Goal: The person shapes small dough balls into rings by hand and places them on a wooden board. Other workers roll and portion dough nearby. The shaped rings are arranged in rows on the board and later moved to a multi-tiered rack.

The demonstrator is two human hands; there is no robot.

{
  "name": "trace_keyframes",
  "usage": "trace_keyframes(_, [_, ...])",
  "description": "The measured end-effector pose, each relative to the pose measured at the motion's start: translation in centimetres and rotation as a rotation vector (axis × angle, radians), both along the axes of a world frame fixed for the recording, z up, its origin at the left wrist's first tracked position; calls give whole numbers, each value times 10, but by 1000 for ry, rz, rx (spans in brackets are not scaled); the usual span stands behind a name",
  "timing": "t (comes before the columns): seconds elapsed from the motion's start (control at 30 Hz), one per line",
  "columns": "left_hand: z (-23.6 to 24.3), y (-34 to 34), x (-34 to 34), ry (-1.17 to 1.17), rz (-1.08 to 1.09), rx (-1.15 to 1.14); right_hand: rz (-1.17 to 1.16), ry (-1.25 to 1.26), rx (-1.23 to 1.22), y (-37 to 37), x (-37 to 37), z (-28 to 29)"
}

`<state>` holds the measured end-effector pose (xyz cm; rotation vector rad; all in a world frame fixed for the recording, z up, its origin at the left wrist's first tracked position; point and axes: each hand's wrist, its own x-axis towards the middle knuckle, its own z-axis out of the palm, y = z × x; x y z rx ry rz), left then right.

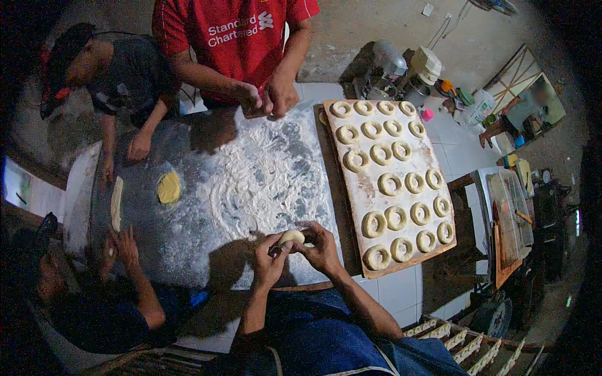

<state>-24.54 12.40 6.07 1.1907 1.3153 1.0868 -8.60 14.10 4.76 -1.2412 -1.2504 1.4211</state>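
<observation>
Both my hands are on one piece: pale curved dough (292, 237), held up over the near side of the dark table (141, 191), right of the table's middle. Left hand (268, 258) has its fingers curled in on the left end, barely open. Right hand (321, 248) has the right side, thumb and fingers closed in on it. Can't tell from here if the ends are joined; fingers cover part of it.

Just past my hands: wide patch of white flour (263, 182), smeared over the table. Left of that, a flattened yellow lump (168, 188). Further left, a long dough strip (116, 203) near the left end, with a co-worker's hands (127, 247) at its near end. Another co-worker in a dark top (135, 69) is at the far left, one hand down on the table.

Across from me: person in a red shirt (235, 41), hands together above the flour's far edge.

Right of the table: floured board (370, 188) with 22 dough rings (390, 183) in six rows, none touching my hands. Near right, low down: rack (480, 351) carrying more pale pieces.
</observation>
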Motion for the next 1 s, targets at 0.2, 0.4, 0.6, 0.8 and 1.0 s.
trace_keyframes(0.2, [-37,2,25,-361,111,81,168,-183,60,5,10,25])
trace_keyframes(0.4, [-31,1,46,-906,-32,-172,312,323,-126,20,41,35])
trace_keyframes(0.6, [-32,29,115,-666,208,14,85,-879,293,34,83,4])
trace_keyframes(0.8, [-29,52,176,-402,170,217,-169,371,-256,31,137,8])
trace_keyframes(1.0, [-7,53,229,-122,323,-162,-107,-547,308,50,173,-22])
